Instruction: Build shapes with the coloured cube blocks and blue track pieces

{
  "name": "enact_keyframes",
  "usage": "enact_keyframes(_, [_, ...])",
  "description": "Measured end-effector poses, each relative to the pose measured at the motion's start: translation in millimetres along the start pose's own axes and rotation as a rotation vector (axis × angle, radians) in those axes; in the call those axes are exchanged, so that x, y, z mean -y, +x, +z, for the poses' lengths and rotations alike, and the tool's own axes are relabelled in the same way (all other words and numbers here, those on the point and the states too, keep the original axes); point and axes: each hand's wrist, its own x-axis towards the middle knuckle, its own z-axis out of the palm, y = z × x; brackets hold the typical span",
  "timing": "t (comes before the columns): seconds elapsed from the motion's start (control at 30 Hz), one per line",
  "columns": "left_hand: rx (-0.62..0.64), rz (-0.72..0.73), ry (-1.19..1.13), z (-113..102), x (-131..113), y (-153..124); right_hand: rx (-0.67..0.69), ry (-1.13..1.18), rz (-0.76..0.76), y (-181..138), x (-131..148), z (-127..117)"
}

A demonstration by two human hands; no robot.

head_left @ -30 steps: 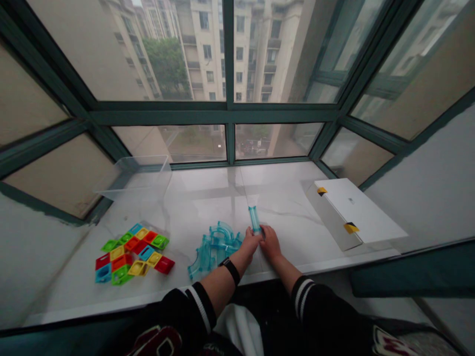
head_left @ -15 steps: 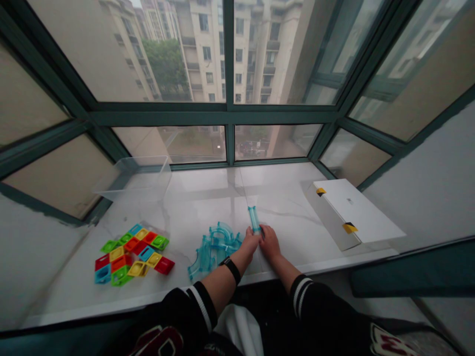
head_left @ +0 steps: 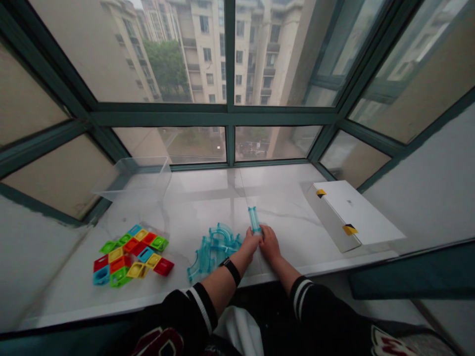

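Note:
A clear blue toy track piece (head_left: 254, 217) points away from me over the white marble sill. My left hand (head_left: 251, 242) grips its near end from the left, fingers closed. From the right, my right hand (head_left: 269, 242) closes on the same end, the two hands almost touching. The near tip of the piece is hidden by my fingers. Just left of my left hand lies a heap of clear blue track pieces (head_left: 211, 247), some curved and some straight, partly behind my forearm.
Red, yellow, green and blue plastic blocks (head_left: 133, 254) lie spread at the left. Behind them stands a clear plastic bin (head_left: 144, 180). A white box (head_left: 356, 212) with yellow-and-black tabs rests at the right. Green window frames (head_left: 230, 118) border the sill (head_left: 289, 185).
Almost nothing differs. Both hands stay on the blue track piece in the same place, and the view has shifted very slightly.

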Motion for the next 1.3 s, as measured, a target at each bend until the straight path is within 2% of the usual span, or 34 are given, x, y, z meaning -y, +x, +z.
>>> enact_keyframes(0.13, [0.069,0.015,-0.065,-11.1,-16.7,-18.2,-0.023,0.034,0.004,0.3,2.5,-1.8])
enact_keyframes(0.2, [0.143,0.050,-0.117,-31.3,-30.0,-33.4,-0.035,0.057,0.018,0.3,4.6,-3.2])
enact_keyframes(0.27, [0.232,0.133,-0.188,-63.6,-42.3,-51.1,-0.040,0.088,0.031,0.1,6.4,-5.1])
enact_keyframes(0.3, [0.203,0.179,-0.183,-83.5,-46.3,-60.2,-0.043,0.102,0.034,0.0,6.9,-6.2])
enact_keyframes(0.37, [0.062,0.235,-0.124,-127.5,-47.2,-77.9,-0.066,0.123,0.041,-0.7,7.2,-8.9])
enact_keyframes(0.43, [-0.103,0.299,-0.054,-171.7,-37.2,-94.0,-0.105,0.147,0.060,-2.5,6.6,-12.1])
enact_keyframes(0.5, [-0.230,0.296,-0.028,-209.7,-18.8,-107.9,-0.145,0.190,0.098,-6.2,6.3,-15.1])
enact_keyframes(0.57, [-0.312,0.236,-0.052,-237.5,2.7,-119.0,-0.178,0.242,0.152,-12.9,6.9,-17.4])
enact_keyframes(0.63, [-0.353,0.181,-0.050,-253.3,21.9,-126.4,-0.196,0.285,0.207,-23.0,9.0,-18.7])
enact_keyframes(0.73, [-0.367,0.140,0.015,-257.8,40.1,-128.9,-0.165,0.324,0.252,-42.7,14.6,-20.3])
enact_keyframes(0.93, [-0.371,0.174,0.216,-242.2,49.9,-116.7,-0.025,0.356,0.253,-70.3,37.1,-31.2])
enact_keyframes(1.17, [-0.467,0.408,0.408,-229.6,55.4,-120.9,0.171,0.305,0.077,-54.3,85.6,-47.5])
enact_keyframes(1.3, [-0.372,0.467,0.446,-213.2,60.8,-130.8,0.232,0.254,0.006,-38.2,108.3,-41.0])
